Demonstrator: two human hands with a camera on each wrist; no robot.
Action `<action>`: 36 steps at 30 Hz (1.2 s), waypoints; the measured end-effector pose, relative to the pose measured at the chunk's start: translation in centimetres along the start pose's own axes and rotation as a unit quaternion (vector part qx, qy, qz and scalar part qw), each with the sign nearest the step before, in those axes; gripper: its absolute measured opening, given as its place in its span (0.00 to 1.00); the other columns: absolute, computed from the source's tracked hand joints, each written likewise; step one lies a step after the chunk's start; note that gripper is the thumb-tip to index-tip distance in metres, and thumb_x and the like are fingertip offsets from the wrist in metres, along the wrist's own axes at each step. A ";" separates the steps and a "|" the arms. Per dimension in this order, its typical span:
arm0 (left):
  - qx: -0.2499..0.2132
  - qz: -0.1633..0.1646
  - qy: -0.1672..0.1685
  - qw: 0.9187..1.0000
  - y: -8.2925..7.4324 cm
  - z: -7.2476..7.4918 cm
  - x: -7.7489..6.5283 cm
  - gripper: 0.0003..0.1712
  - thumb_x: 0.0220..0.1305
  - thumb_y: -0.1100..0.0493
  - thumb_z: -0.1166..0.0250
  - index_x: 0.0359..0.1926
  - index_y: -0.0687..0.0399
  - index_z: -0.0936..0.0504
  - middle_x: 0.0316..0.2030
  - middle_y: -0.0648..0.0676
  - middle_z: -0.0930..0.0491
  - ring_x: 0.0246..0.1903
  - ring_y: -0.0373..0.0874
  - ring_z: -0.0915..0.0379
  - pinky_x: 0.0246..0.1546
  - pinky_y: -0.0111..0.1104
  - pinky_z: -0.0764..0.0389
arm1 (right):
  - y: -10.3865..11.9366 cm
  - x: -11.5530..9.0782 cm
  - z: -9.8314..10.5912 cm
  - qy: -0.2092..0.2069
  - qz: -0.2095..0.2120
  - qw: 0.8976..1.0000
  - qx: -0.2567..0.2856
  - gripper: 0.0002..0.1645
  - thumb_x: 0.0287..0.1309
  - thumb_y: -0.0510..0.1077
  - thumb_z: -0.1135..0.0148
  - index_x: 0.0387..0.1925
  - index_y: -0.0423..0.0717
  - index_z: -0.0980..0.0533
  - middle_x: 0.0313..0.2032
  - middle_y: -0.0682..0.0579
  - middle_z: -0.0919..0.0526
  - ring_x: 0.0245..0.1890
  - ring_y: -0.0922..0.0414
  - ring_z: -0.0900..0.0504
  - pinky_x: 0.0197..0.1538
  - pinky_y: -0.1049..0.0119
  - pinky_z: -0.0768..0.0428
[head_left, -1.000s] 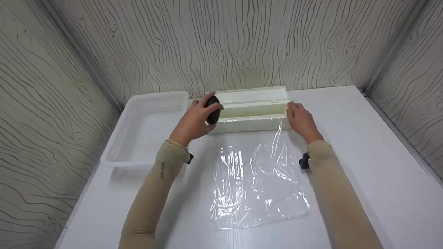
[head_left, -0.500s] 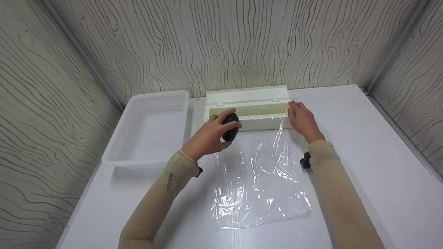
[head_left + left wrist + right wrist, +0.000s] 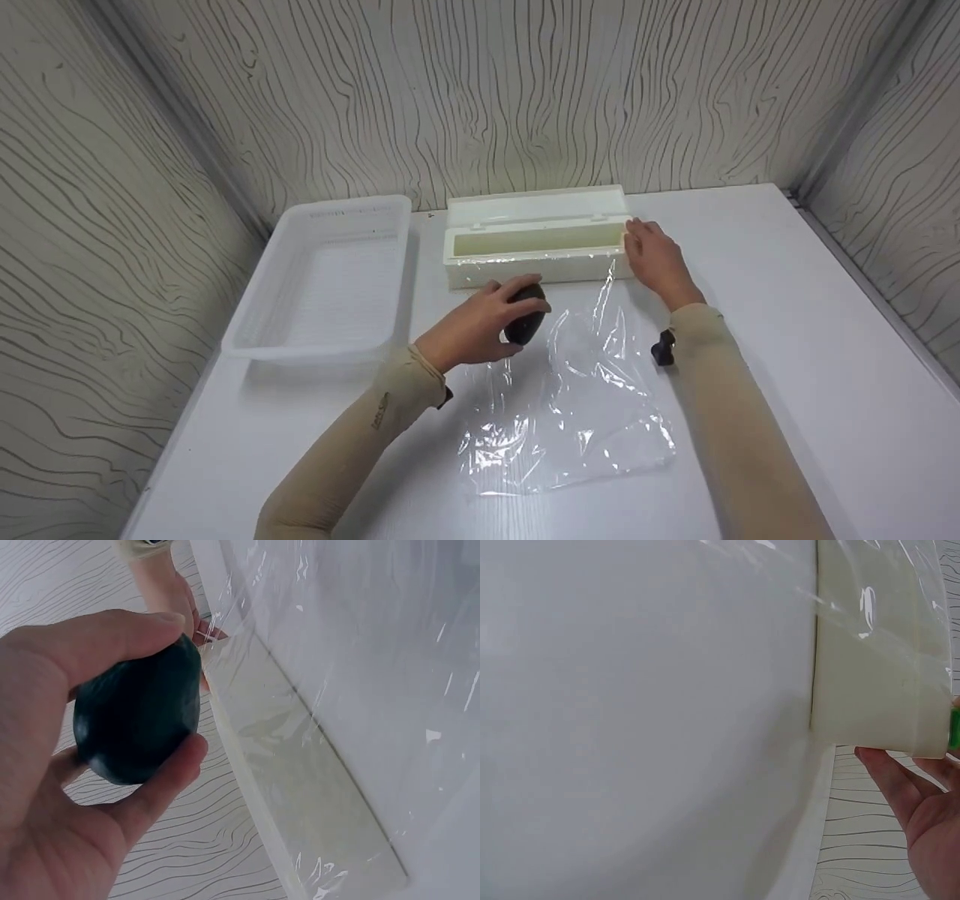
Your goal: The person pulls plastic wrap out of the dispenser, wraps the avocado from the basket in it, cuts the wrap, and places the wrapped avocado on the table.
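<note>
Above the table in the head view, my left hand holds a dark green avocado between its thumb and fingers; the left wrist view shows the avocado close up. Below it, a sheet of clear cling film lies spread over the tabletop, running from the front rim of a long white box. The box's lid is tilted back. At the box's right end, my right hand grips the end wall; the right wrist view shows this hand with fingertips against it.
A white plastic basket stands left of the box on the white table. Wood-grain panels rise behind and on both sides. The box stands close to the back panel.
My left hand has carried the avocado from the box's left end toward the front and right, over the film. The right hand stays at the box's end.
</note>
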State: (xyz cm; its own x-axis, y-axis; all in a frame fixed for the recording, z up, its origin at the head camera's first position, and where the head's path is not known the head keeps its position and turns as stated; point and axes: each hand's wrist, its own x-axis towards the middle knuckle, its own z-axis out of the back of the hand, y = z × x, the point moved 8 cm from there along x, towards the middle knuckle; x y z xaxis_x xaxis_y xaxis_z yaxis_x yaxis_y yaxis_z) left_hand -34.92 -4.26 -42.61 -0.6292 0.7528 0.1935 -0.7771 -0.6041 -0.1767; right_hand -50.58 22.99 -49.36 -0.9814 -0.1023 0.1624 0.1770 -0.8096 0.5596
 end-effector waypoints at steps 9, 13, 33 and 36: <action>-0.025 -0.014 0.023 0.999 -1.0 -2.1 0.1 0.51 0.52 0.58 0.21 0.74 0.48 0.36 0.77 0.50 0.37 0.57 0.54 0.24 0.59 0.42 0.18 | 0.1 -0.1 0.2 -0.005 0.007 1.000 0.001 0.33 0.83 0.50 0.64 0.77 0.36 0.41 0.76 0.32 0.40 0.75 0.32 0.39 0.78 0.39 0.42; -0.025 -0.032 0.032 0.999 -1.4 -2.8 0.1 0.49 0.52 0.57 0.21 0.73 0.50 0.35 0.76 0.52 0.37 0.58 0.53 0.24 0.62 0.41 0.20 | 0.3 -0.2 0.3 -0.007 0.009 1.000 0.004 0.32 0.83 0.50 0.64 0.77 0.36 0.40 0.76 0.32 0.40 0.75 0.32 0.39 0.78 0.39 0.42; -0.046 -0.049 0.056 0.996 -2.2 -5.5 0.4 0.49 0.51 0.58 0.20 0.73 0.45 0.33 0.76 0.54 0.37 0.67 0.52 0.27 0.70 0.42 0.26 | 0.2 -0.2 0.3 -0.021 0.014 1.000 0.004 0.32 0.82 0.49 0.63 0.76 0.35 0.39 0.75 0.32 0.38 0.74 0.32 0.37 0.77 0.39 0.40; -0.047 -0.049 0.055 0.996 -2.1 -5.6 0.4 0.49 0.51 0.58 0.20 0.73 0.45 0.32 0.76 0.54 0.36 0.66 0.52 0.26 0.70 0.42 0.27 | 0.2 -0.3 0.4 -0.021 0.015 1.000 0.003 0.32 0.82 0.49 0.63 0.76 0.35 0.39 0.75 0.32 0.38 0.73 0.32 0.37 0.77 0.39 0.40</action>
State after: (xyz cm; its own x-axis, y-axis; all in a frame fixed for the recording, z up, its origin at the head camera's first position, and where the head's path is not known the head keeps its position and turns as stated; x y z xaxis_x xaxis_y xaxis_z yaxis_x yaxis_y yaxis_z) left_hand -33.43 -1.24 -47.60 -0.5411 0.8340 0.1081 -0.8262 -0.5031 -0.2537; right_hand -50.26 23.06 -48.99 -0.9719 -0.1020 0.2120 0.2062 -0.8033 0.5588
